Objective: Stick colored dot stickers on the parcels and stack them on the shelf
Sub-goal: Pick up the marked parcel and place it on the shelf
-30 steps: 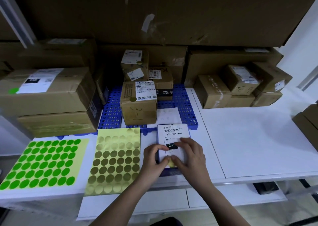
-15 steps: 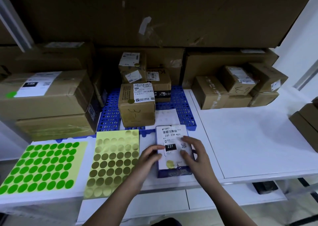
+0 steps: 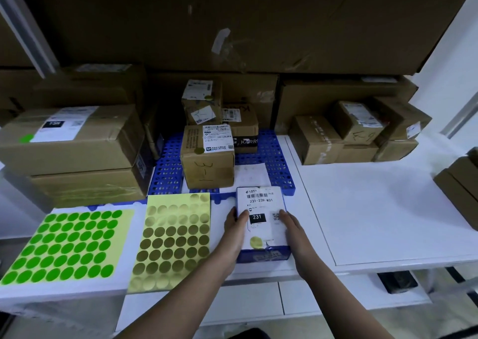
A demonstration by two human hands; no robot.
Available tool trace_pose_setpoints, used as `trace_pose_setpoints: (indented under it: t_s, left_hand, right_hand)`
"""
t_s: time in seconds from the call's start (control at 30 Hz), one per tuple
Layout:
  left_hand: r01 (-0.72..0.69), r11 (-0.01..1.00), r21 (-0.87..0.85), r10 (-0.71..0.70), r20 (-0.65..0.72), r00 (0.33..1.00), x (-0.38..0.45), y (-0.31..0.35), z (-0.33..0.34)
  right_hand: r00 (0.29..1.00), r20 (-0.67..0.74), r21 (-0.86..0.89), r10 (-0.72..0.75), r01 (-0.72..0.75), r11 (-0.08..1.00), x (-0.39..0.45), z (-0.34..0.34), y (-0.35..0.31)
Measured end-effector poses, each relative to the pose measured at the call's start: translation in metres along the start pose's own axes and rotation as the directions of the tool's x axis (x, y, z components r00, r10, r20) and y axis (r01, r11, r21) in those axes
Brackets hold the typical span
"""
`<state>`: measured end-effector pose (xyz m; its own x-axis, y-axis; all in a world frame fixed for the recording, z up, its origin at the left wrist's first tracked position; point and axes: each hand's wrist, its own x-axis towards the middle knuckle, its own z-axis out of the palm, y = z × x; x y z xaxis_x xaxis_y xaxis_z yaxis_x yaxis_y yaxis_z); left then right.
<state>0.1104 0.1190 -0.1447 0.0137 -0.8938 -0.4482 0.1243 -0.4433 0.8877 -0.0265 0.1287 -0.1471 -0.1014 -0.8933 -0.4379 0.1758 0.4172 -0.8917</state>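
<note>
Now lower centre of frame, blue parcel (image 3: 262, 225) with gold dot sticker (image 3: 255, 242), long axis running away toward the shelf, left hand (image 3: 235, 231) and right hand (image 3: 291, 229) grasping its long sides.

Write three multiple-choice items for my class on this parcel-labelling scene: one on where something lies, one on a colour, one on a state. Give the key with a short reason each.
1. Where does the gold sticker sheet lie?
A. Right of the green sticker sheet
B. On the blue pallet
C. On a brown box

2. What colour is the dot sticker on the small parcel?
A. Green
B. Gold
C. Red

3. How is the small parcel held?
A. By one hand only
B. By neither hand
C. Between the left hand and right hand

Key: 1 A, it sits beside the green sheet on the white table. 2 B, a gold dot shows near the label's bottom edge. 3 C, a hand grips each long side.
</note>
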Motion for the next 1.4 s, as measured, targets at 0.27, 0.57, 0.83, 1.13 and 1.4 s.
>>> trace_pose_setpoints:
  t_s: [0.27, 0.57, 0.83, 1.13, 1.4]
  left_hand:
    - [-0.133, 0.991, -0.008, 0.134, 0.043, 0.990, -0.015, 0.015, 0.010]
    - [-0.316, 0.943, 0.106, 0.284, 0.239, 0.929, -0.011, 0.071, 0.012]
    - [-0.519, 0.745, 0.420, 0.389, 0.359, 0.849, 0.007, 0.137, -0.002]
    - [-0.597, 0.418, 0.685, 0.557, 0.325, 0.764, 0.048, 0.202, -0.016]
    - [-0.407, 0.145, 0.902, 0.610, 0.243, 0.755, 0.089, 0.234, -0.021]
  right_hand:
    - [0.995, 0.099, 0.096, -0.027, 0.017, 0.995, -0.010, -0.010, -0.003]
    - [0.998, -0.006, 0.164, -0.069, 0.069, 0.984, 0.016, -0.014, -0.067]
    - [0.997, -0.009, 0.160, -0.078, 0.078, 0.984, 0.036, 0.009, -0.154]
    - [0.997, 0.047, -0.032, -0.067, 0.069, 0.997, 0.063, 0.032, -0.203]
    - [0.996, 0.085, -0.053, -0.028, 0.032, 0.998, 0.099, 0.051, -0.229]
